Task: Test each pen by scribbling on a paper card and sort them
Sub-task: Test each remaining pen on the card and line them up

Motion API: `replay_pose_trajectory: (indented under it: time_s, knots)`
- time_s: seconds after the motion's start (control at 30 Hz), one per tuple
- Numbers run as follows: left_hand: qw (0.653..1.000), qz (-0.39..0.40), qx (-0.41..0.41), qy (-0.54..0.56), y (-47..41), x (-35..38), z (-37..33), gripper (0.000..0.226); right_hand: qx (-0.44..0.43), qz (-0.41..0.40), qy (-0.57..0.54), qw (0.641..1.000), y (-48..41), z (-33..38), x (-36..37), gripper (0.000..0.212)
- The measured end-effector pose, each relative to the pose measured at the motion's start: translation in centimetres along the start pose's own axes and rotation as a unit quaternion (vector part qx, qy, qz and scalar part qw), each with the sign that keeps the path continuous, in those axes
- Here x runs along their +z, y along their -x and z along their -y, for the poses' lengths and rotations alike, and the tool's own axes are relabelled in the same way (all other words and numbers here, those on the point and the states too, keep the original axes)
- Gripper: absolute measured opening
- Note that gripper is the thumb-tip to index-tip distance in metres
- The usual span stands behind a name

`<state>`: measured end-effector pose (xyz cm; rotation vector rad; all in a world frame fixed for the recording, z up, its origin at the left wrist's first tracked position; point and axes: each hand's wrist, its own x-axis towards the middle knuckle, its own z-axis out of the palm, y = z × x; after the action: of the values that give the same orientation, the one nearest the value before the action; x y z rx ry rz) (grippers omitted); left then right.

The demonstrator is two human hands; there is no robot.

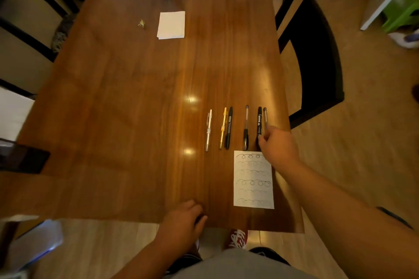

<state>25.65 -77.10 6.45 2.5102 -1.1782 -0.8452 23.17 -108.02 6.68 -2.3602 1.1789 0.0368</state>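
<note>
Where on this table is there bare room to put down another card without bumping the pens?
The wide stretch left of the white pen, up to the blank cards, is free. So is the patch between the scribbled card and the left hand. Crowded: the right edge, with the pen row and the right hand.

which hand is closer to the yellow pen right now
Right. The right hand is off to the right of the yellow pen, by the far-right pen in the row. The left hand rests at the near edge of the table, farther off and to the left.
</note>
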Motion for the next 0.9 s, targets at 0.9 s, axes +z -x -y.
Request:
replay_pose_trajectory:
  time_s: [0.9]
  knots:
    - [0.972, -0.148, -0.166, -0.073, -21.4, -5.8, -7.5, 0.023, 0.066, 0.068, -0.180, 0.979, 3.2, -3.3, -2.4, 0.021]
